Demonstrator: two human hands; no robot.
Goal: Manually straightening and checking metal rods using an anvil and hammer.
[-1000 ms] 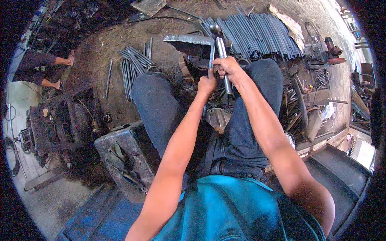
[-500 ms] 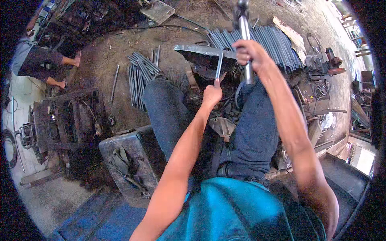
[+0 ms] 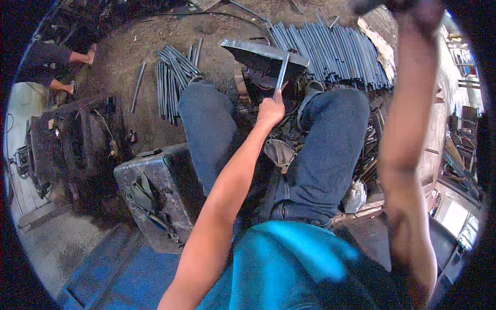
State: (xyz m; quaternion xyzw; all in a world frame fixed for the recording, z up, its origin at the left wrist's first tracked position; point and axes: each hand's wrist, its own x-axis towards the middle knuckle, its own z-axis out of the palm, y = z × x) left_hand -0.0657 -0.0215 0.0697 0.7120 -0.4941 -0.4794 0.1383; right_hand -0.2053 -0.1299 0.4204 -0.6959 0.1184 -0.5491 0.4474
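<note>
My left hand (image 3: pixel 270 111) is closed round the lower end of a metal rod (image 3: pixel 282 77). The rod's far end rests on the edge of an anvil (image 3: pixel 258 50), a flat steel block standing between my feet. High at the upper right is my right hand (image 3: pixel 419 18), dark and smeared by motion. A hammer (image 3: pixel 366 6) shows beside it only as a dark, blurred shape, partly cut off by the picture's top edge. Its handle was plainly in this hand half a second ago.
Many rods lie in a wide pile (image 3: pixel 330 54) beyond the anvil, and a smaller pile (image 3: pixel 170 85) sits left of it. A metal box (image 3: pixel 150 175) with tools on top stands by my left leg. Another person's bare feet (image 3: pixel 85 57) are at the far left.
My right hand has swung up and to the right with the hammer, away from the anvil. My left hand still holds the rod against the anvil. The view has shifted slightly.
</note>
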